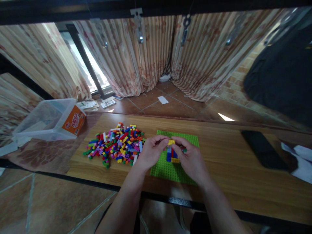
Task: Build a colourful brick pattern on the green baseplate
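Note:
A yellow toy brick [171, 142] is pinched between the fingertips of my left hand [154, 150] and my right hand [191, 158]. Both hands are closed on it, over a green studded baseplate [162, 172]. Just below the brick, a small build of blue, red and yellow bricks [169, 156] stands on the plate, partly covered by my right hand. Whether the yellow brick touches that build I cannot tell. To the left of my left hand lies a loose pile of mixed coloured bricks [119, 143].
The wooden table [226, 169] bears a black phone-like slab [263, 149] on the right, with crumpled white paper [301, 162] beyond it. At the left end stands a clear plastic box [46, 117] with an orange label. A dark bar runs along the table's front edge.

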### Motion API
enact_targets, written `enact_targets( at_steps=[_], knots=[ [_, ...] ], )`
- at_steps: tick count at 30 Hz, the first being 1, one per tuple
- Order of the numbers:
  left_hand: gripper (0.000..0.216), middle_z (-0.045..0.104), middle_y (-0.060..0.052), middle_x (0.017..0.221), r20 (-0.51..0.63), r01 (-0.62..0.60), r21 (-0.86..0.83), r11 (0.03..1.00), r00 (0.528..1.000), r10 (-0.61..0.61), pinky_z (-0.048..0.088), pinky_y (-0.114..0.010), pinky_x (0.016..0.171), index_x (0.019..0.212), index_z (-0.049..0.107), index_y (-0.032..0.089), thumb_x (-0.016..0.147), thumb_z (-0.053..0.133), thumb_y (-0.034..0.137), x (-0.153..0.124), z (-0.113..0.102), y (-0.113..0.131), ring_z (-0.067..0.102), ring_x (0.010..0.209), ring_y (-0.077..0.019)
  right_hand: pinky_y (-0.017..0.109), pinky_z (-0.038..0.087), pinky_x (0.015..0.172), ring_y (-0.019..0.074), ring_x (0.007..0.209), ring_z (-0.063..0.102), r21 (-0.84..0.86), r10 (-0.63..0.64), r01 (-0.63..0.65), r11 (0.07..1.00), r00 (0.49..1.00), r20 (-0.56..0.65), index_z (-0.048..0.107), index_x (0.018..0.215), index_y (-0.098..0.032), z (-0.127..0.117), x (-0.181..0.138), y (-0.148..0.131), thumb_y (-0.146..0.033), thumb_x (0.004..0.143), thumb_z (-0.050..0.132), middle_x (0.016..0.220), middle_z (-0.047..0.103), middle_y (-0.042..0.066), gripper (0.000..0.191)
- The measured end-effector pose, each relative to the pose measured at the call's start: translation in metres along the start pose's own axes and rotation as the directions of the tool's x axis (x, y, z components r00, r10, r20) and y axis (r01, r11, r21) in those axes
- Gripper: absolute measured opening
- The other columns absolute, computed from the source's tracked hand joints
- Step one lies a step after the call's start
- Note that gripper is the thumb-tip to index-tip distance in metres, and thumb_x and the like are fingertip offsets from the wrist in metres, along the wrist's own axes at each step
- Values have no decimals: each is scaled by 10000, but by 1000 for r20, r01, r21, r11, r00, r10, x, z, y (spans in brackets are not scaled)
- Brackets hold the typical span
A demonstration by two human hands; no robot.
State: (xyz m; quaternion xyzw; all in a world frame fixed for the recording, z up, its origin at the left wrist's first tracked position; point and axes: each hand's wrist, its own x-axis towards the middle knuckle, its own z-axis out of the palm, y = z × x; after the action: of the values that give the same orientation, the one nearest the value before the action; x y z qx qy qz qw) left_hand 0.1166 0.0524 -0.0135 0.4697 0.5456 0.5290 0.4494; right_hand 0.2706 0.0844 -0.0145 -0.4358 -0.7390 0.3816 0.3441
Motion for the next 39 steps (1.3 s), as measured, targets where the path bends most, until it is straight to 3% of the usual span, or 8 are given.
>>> enact_targets(
  at_steps=[3, 8, 11, 17, 23, 39],
  knots=[
    [255, 710, -33, 830, -1, -35, 70, 997, 999, 35, 483, -230, 670, 978, 722, 143, 898, 553, 316, 5, 12, -4, 615, 731, -137, 369, 509, 848, 212, 905, 671, -31, 23, -24, 999, 999, -34, 710, 1072, -224, -18, 1, 12, -394, 891, 561, 1009, 742, 60, 289],
    [272, 735, -79, 1056, -107, -54, 346, 937, 990, 96, 522, -305, 826, 1116, 676, 155, 912, 501, 192, 13, 21, -10, 675, 928, -190, 353, 514, 761, 209, 814, 665, -49, 137, -151, 987, 968, -212, 730, 1002, -192, -50, 9, 42, -418, 832, 609, 962, 737, 80, 308],
    [317, 729, -85, 1115, -116, -56, 427, 902, 986, 116, 520, -344, 915, 1174, 638, 162, 897, 488, 124, 15, 24, -13, 674, 1024, -203, 358, 513, 763, 212, 812, 664, -21, 188, -196, 980, 963, -194, 730, 994, -180, -59, 11, 56, -415, 811, 617, 952, 732, 88, 318],
    [350, 725, -75, 1136, -50, -71, 566, 821, 991, 121, 494, -385, 999, 1221, 599, 161, 905, 461, 98, 16, 36, -14, 651, 1080, -213, 396, 483, 859, 225, 897, 648, -140, 174, -180, 974, 983, -55, 743, 975, -205, -50, 14, 63, -375, 804, 614, 996, 712, 79, 274],
    [406, 724, -58, 1138, -5, -82, 652, 754, 994, 112, 479, -392, 1012, 1260, 578, 169, 885, 461, 66, 18, 38, -15, 625, 1097, -224, 369, 481, 834, 210, 887, 636, -168, 109, -113, 979, 994, -31, 746, 972, -211, -43, 15, 60, -343, 818, 607, 966, 700, 73, 245],
    [456, 748, -38, 1083, 48, -93, 673, 734, 995, 82, 474, -402, 999, 1315, 555, 187, 880, 480, 74, 21, 44, -17, 592, 1104, -244, 374, 478, 820, 210, 865, 627, -303, 104, -105, 947, 994, -20, 763, 940, -225, -37, 16, 56, -270, 811, 616, 950, 675, 66, 201]
  ],
)
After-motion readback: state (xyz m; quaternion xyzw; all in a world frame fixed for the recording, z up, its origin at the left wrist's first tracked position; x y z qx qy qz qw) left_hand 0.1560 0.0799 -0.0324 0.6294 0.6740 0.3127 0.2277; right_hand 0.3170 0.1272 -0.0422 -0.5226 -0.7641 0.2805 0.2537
